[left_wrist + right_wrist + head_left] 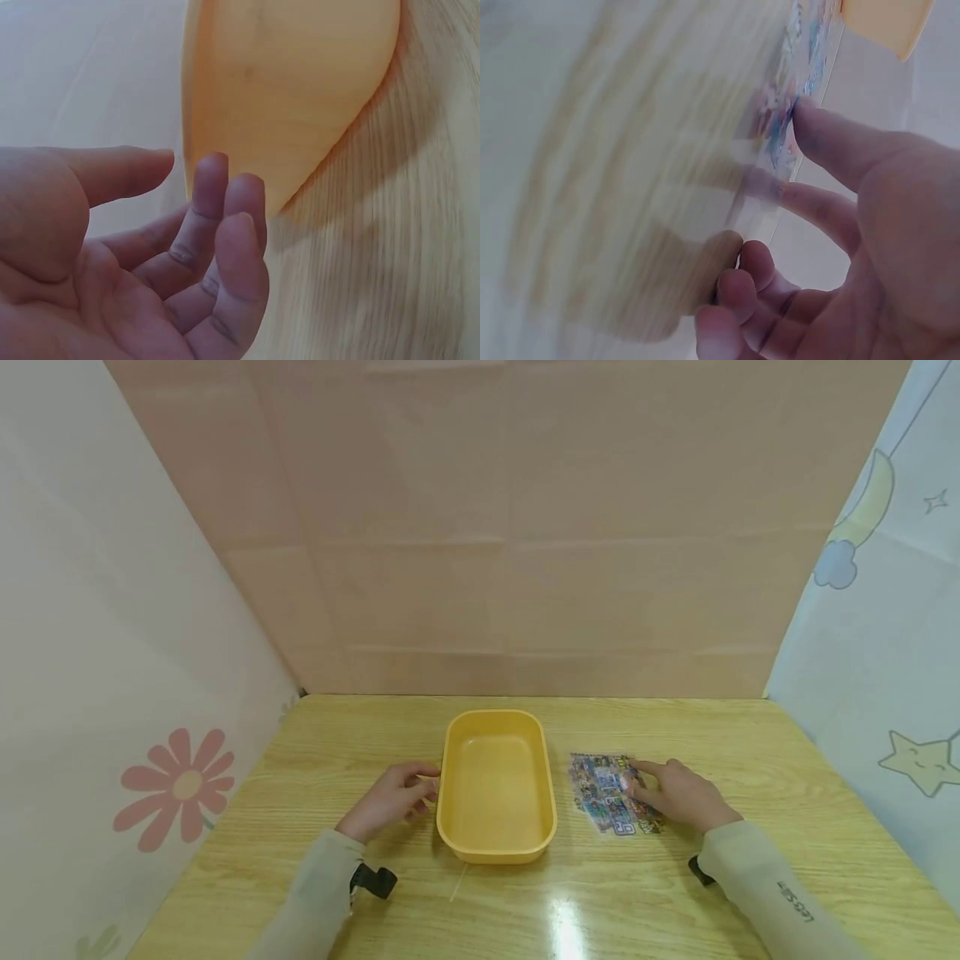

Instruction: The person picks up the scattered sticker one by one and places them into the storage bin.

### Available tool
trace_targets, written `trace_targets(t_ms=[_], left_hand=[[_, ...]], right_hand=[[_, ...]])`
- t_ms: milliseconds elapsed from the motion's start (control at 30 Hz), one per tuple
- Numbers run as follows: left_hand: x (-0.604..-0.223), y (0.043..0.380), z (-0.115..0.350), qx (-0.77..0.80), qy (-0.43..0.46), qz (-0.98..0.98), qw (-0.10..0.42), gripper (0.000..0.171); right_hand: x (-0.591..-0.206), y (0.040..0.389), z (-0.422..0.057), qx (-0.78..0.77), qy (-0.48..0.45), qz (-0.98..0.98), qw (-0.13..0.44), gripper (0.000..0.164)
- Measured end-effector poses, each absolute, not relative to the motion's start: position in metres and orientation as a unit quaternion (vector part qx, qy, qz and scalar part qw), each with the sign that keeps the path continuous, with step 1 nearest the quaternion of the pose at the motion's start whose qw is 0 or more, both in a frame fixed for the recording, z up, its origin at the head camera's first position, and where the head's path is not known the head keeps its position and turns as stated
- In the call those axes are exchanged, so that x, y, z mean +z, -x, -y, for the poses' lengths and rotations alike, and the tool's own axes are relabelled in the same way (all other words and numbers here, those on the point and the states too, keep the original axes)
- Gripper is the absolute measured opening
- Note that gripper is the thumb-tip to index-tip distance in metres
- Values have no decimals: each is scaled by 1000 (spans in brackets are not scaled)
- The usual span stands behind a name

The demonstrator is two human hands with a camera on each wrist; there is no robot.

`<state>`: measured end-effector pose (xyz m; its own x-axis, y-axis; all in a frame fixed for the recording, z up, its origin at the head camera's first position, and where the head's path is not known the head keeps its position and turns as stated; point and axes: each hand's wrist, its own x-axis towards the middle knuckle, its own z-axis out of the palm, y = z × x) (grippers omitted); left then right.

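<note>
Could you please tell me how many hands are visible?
2: the left hand beside the yellow, rounded rectangular plastic tub; the right hand at the colourful, flat printed sheets.

White glare (566, 931) streaks the table (360, 722); wrist views look soft.

Left hand (392, 798) loosely curved, right hand (684, 797) (well apart from it) with thumb (840, 141) and forefinger (823, 210) foremost.

Yellow, rounded-rectangular plastic tub (497, 793): stood upright on the wood-grain counter (637, 893), open top facing up, longer sides running front to back.
Thin, multicoloured printed sheets (603, 785): lay overlapping in a loose patch, right of the tub, near but not touching it.
</note>
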<state>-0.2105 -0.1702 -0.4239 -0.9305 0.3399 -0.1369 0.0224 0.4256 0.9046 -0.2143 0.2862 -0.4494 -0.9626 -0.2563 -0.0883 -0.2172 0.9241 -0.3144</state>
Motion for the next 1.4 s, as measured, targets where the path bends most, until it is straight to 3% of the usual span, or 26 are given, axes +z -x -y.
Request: trace_targets(t_ms=[367, 633, 1000, 1400], left_hand=[[-430, 215, 169, 536, -117, -820, 165, 45], [-431, 216, 170, 556, -130, -802, 175, 62], [-434, 215, 171, 550, -151, -801, 181, 59], [-434, 213, 170, 552, -148, -798, 190, 61]], right_hand=[[-450, 215, -278, -235, 104, -963, 79, 51], [-444, 215, -278, -273, 48, -958, 77, 70], [-426, 211, -280, -354, -23, -932, 68, 41], [-400, 219, -282, -441, -39, -895, 59, 44]])
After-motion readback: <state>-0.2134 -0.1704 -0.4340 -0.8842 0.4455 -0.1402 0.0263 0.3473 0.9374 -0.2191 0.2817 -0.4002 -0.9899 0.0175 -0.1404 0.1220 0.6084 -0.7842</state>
